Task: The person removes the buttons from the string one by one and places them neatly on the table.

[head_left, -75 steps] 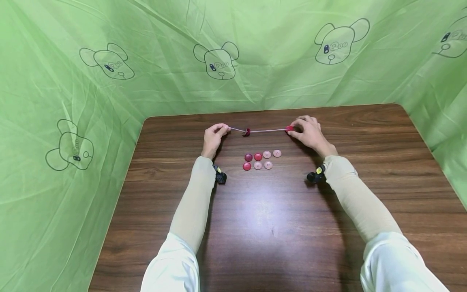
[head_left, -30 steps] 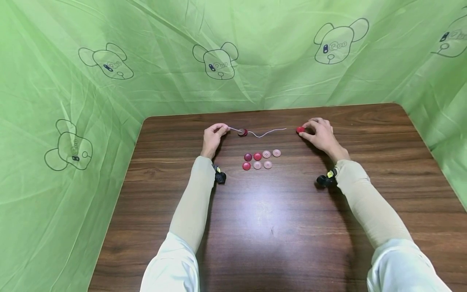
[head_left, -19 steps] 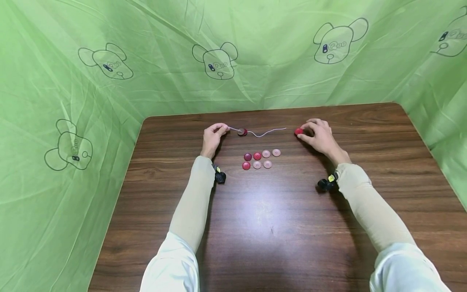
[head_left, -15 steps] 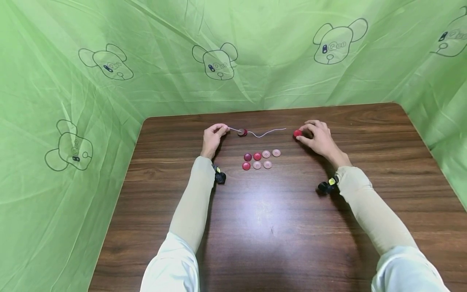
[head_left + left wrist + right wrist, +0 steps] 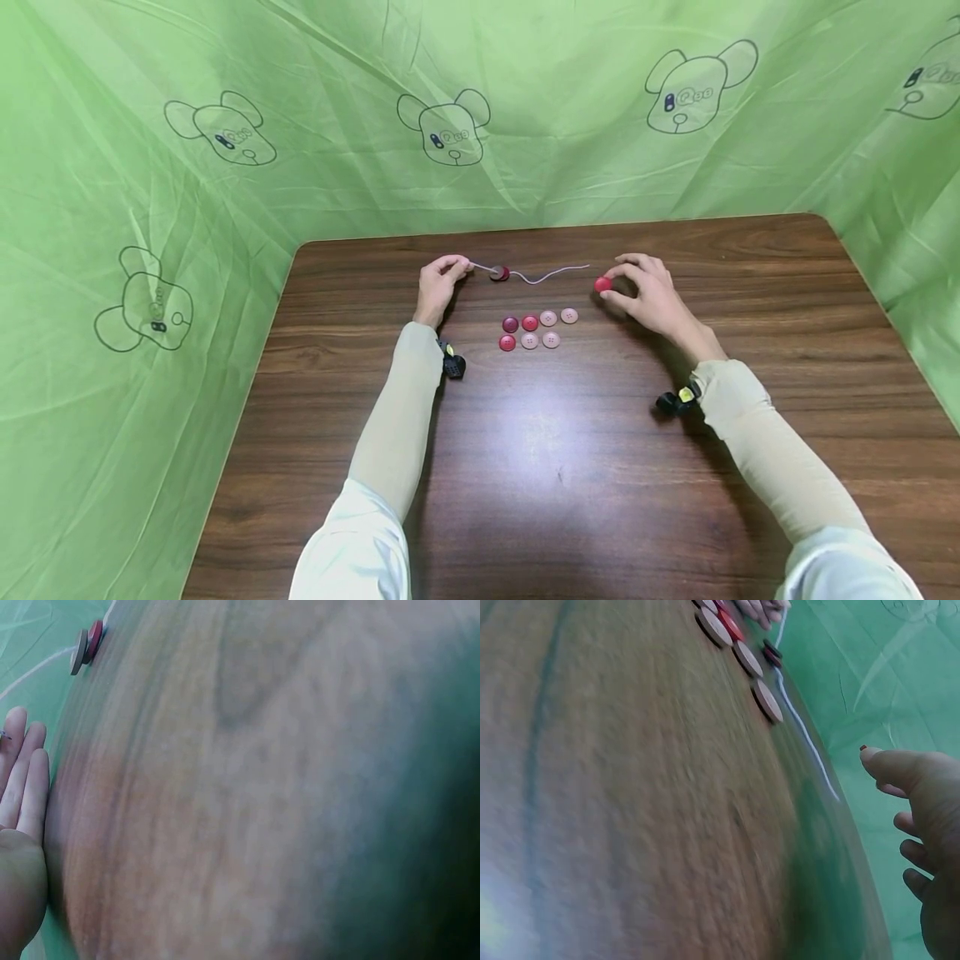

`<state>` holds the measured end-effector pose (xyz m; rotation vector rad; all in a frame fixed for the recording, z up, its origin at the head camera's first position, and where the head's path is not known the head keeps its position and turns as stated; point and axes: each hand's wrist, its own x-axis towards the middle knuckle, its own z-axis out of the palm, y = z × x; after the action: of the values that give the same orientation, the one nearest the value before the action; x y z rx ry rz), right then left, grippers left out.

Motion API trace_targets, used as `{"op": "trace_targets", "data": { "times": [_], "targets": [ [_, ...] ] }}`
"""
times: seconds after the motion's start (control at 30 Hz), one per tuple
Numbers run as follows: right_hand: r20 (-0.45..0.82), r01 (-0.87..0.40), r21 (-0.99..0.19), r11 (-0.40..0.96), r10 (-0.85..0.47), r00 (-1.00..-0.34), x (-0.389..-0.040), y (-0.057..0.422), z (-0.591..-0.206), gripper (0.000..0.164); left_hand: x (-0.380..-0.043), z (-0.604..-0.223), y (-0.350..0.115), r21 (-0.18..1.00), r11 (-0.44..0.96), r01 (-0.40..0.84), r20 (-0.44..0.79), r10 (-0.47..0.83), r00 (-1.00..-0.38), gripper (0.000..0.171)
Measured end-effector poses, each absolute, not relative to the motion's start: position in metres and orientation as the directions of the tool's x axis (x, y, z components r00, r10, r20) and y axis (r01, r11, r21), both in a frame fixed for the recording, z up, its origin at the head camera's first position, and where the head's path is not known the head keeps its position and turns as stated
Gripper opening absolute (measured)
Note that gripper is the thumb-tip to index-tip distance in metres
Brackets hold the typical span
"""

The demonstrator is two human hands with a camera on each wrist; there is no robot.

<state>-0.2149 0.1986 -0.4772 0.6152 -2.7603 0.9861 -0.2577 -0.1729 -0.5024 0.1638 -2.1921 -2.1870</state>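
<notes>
My left hand (image 5: 438,287) pinches one end of a thin pale string (image 5: 533,282) near the table's far side. Two threaded buttons (image 5: 500,273), dark red and greyish, sit on the string just right of those fingertips. From them the string runs slack to a free end on the right. Between thumb and fingertips, my right hand (image 5: 651,296) holds a red button (image 5: 602,285), just nearer than that free end. In the right wrist view only a sliver of this button (image 5: 863,748) shows past the thumb.
Two short rows of loose buttons (image 5: 529,341), red, dark red and pale pink, lie in front of the string on the brown wooden table (image 5: 337,400). A green cloth wall (image 5: 555,192) stands behind the table's far edge. Each wrist wears a small black camera (image 5: 452,363).
My right hand has let go of the string, moved right, then back left and nearer with the red button. The string went from taut to slack; the threaded buttons shifted slightly left.
</notes>
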Motion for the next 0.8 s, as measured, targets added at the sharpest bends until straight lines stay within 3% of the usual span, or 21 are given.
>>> {"op": "trace_targets", "data": {
  "times": [0.27,0.8],
  "targets": [
    [0.234,-0.438,-0.586,0.682,-0.375,-0.897,-0.199,0.188,-0.478,0.029,-0.259,-0.507,-0.17,1.0,0.014,-0.019,-0.017,-0.132,-0.991,0.027],
    [0.188,-0.475,-0.589,0.654,-0.461,-0.867,-0.181,0.175,-0.488,0.027,-0.251,-0.488,-0.171,0.999,-0.016,-0.049,-0.05,-0.073,-0.996,0.031]
  ]
}}
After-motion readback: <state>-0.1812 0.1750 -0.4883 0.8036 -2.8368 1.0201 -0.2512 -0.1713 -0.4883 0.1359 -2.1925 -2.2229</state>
